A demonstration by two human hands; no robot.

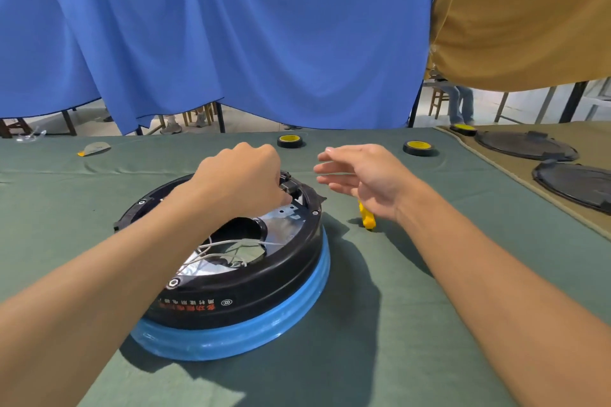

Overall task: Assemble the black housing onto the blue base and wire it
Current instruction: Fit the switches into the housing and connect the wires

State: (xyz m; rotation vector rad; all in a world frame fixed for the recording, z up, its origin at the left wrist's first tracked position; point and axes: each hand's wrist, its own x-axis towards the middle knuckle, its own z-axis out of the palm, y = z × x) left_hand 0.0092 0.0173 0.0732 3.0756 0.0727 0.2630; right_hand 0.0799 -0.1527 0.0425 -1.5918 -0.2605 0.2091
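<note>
On the bench (429,307), the housing (264,277) sits on the blue base (231,340). The left hand (241,175) is nearer the work, its grip pinching a black clip (291,187) at the housing's far rim, while the right hand (360,175) hovers just right of it, fingers spread, holding nothing.

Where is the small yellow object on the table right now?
In the head view, the yellow object lies on the green cloth just right of the black housing, partly hidden under the open right hand.

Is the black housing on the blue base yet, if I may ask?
On: the black housing sits atop the blue base, whose rim shows beneath.
</note>
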